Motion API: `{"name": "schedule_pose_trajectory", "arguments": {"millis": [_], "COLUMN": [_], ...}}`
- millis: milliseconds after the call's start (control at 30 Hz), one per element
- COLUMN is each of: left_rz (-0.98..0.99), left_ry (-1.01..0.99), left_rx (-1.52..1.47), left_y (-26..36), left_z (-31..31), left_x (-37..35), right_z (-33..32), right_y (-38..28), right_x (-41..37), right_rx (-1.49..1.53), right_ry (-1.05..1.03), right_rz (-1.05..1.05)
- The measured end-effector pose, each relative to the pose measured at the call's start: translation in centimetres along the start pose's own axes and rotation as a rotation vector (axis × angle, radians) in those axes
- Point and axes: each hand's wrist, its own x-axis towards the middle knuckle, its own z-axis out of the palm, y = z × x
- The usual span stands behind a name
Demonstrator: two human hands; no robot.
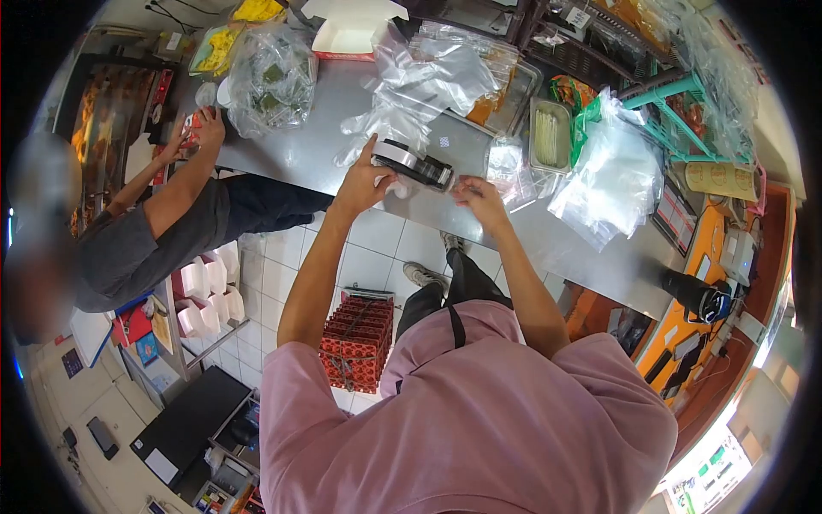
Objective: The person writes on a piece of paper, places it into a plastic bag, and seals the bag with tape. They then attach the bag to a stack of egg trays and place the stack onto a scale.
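My left hand [364, 184] grips a black tape dispenser [413, 164] with a roll of tape in it, held above the front edge of the steel table [342, 163]. Thumb and fingers are closed round its left end. At the dispenser's right end, my right hand [481, 204] has its fingertips pinched together on what looks like the clear end of the tape. Behind the dispenser lie clear plastic gloves or bags [428, 86]. A small patterned square [444, 142] lies on the steel just beyond it.
Right of my hands are clear bags [608, 176] and a metal tray [549, 137] of pale strips. An open box [351, 30] and a bag of green items [272, 81] stand at the back. A co-worker [163, 218] handles a red box at left. Red patterned bundles [355, 343] stand below.
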Motion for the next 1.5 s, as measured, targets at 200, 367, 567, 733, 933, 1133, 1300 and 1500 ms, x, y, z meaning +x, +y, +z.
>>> {"name": "schedule_pose_trajectory", "arguments": {"millis": [200, 367, 567, 733, 933, 1133, 1300, 1500], "left_rz": [-0.097, -0.348, -0.692, -0.74, -0.705, -0.817, -0.814, -0.797], "left_ry": [0.077, 0.35, 0.722, 0.978, 1.24, 1.572, 1.82, 1.882], "left_rx": [-0.005, -0.132, -0.894, -0.997, -0.92, -0.843, -0.774, -0.775], "left_y": [1.6, 4.7, 12.3, 19.0, 24.5, 32.5, 38.9, 44.5], "left_z": [-0.7, -1.4, 0.5, -0.3, -1.1, 0.9, 5.1, 7.5], "left_x": [-1.6, -4.6, -11.3, -17.1, -29.4, -46.3, -59.1, -68.6], "right_z": [-3.0, -4.1, 1.7, 10.3, 18.4, 23.6, 25.4, 27.5], "right_y": [-2.0, -4.7, -8.2, -8.8, -5.0, 0.4, 6.8, 13.1], "right_x": [-1.2, -3.0, -8.6, -16.1, -25.9, -40.1, -52.4, -61.8], "right_rx": [0.053, -0.052, 0.051, 0.048, -0.024, -0.293, -0.445, -0.431], "right_ry": [0.023, -0.016, -0.22, -0.54, -0.775, -0.96, -1.143, -1.301], "right_rz": [0.066, -0.029, -0.105, -0.076, 0.018, 0.084, 0.273, 0.28]}}
